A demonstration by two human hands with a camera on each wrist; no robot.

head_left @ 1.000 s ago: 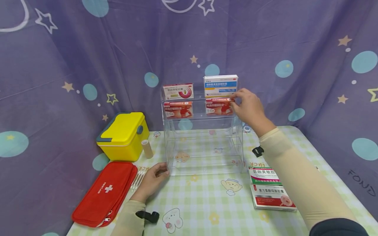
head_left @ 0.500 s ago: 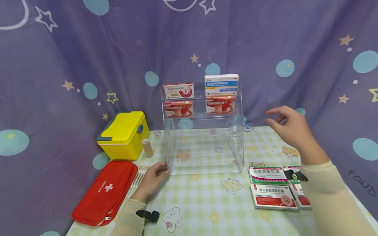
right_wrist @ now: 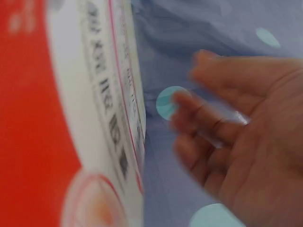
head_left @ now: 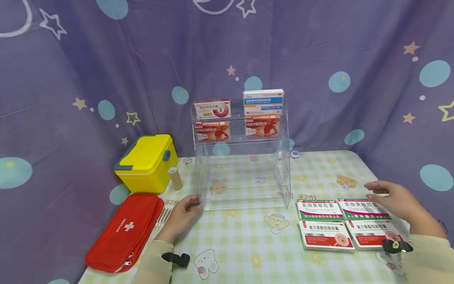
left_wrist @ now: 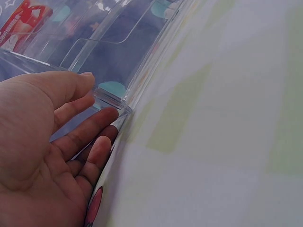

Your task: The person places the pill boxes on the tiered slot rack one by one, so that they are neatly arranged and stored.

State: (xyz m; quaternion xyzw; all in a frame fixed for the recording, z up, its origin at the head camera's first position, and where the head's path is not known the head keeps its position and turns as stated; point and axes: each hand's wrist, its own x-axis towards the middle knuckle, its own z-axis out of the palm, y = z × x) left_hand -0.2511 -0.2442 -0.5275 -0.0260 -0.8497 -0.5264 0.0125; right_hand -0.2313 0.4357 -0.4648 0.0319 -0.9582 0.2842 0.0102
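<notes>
A clear acrylic tiered shelf stands mid-table with medicine boxes on its two upper tiers, among them a blue-and-white box and a red one. My left hand rests on the table, its straight fingers touching the shelf's lower left corner; the left wrist view shows that hand holding nothing. My right hand hovers with relaxed fingers just above the far right of several flat medicine boxes, nearest the green-striped box. The right wrist view shows this hand empty beside a blurred red-and-white box.
A yellow case and a red first-aid pouch sit at the left, with a beige roll and cotton swabs between them and the shelf. A small tape roll lies behind the shelf. Purple curtain surrounds the table.
My right hand let go of the red box on the shelf's second tier, swung right and down, and now hovers over the boxes on the table. The left hand has not moved.
</notes>
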